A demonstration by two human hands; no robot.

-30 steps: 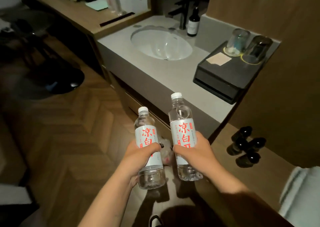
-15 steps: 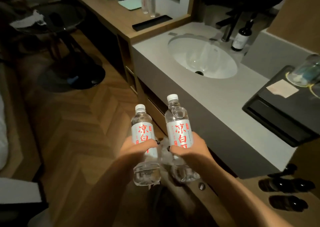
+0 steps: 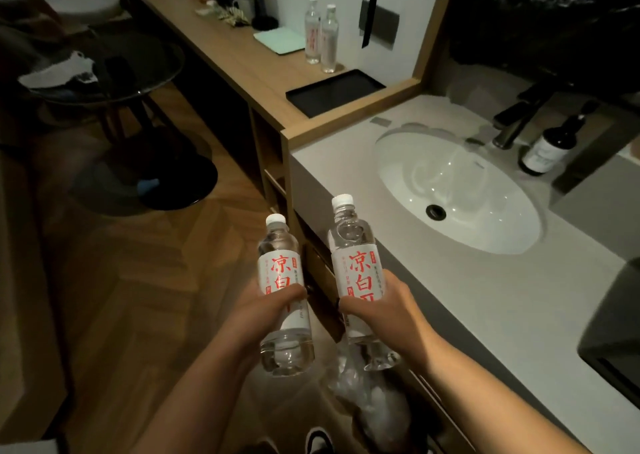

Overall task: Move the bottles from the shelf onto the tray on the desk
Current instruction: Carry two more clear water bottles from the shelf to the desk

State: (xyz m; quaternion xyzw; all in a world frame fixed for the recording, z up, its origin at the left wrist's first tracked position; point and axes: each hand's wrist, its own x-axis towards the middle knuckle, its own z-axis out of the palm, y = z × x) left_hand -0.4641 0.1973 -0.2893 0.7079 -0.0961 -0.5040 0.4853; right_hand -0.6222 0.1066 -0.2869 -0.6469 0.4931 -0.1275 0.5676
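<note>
- Round glass table (image 3: 104,69): at far left, on a dark pedestal base over the herringbone wood floor (image 3: 114,280); crumpled white paper and dark items lie on its top.
- Left hand (image 3: 266,310): fingers wrapped around the lower half of the left bottle (image 3: 282,280), thumb across the label. Bottle is upright with a slight tilt, white cap on, clear liquid inside, white label with red characters. It is held in the air above the floor, clear of any surface.
- Right hand (image 3: 375,310): fingers wrapped around the mid-body of the right bottle (image 3: 355,266), thumb across the label. Same type, cap on, carried slightly higher than the left bottle and just beside it, not touching. It hangs in front of the vanity edge, not resting on it.
- Wooden desk (image 3: 239,62): runs from upper left to centre, adjoining the vanity.
- Black tray (image 3: 334,92): lies flat at the near end of the desk, well apart from both held bottles; nothing visible on it.
- Two standing bottles (image 3: 320,34): upright on the desk just behind the tray, touching or nearly touching each other, next to a pale green pad (image 3: 280,40).
- Grey vanity top (image 3: 485,298): at right, with a white oval sink (image 3: 457,190).
- Dark pump bottle (image 3: 549,145): stands beside the faucet (image 3: 516,118) behind the sink.
</note>
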